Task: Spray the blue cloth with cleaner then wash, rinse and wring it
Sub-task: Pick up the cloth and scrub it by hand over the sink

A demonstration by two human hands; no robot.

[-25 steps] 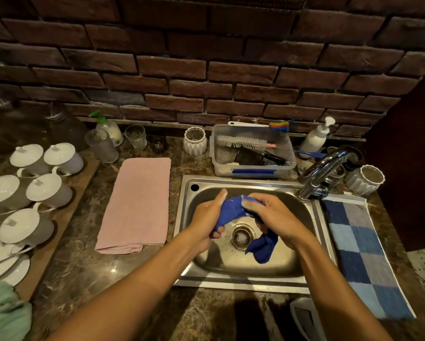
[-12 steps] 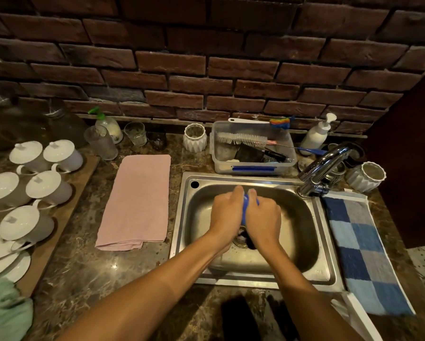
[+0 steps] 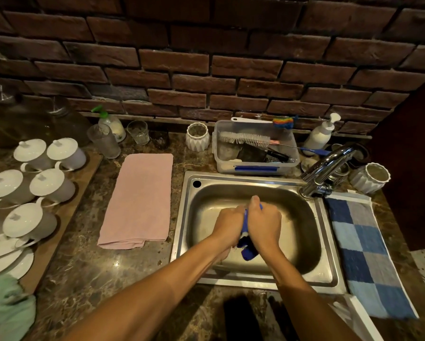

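The blue cloth [image 3: 246, 249] is squeezed into a tight roll between both fists over the middle of the steel sink [image 3: 328, 244]. My left hand [image 3: 228, 225] and my right hand [image 3: 265, 225] press together, knuckles up, both clenched on the cloth. Only a thin blue strip shows between them and a small wad hangs out below. The drain is hidden under the hands. The chrome tap [image 3: 327, 166] stands at the sink's right rear corner; no water is visible from it.
A pink towel [image 3: 140, 198] lies left of the sink, a blue checked mat [image 3: 368, 252] to its right. Behind the sink are a plastic tub with brushes [image 3: 255, 153], pump bottles [image 3: 320, 135] and glasses. White lidded cups [image 3: 34, 183] crowd a board at far left.
The cloth was held spread between my separated hands a second ago. The hands have come together and clamped it into a tight roll, with little of it still showing.
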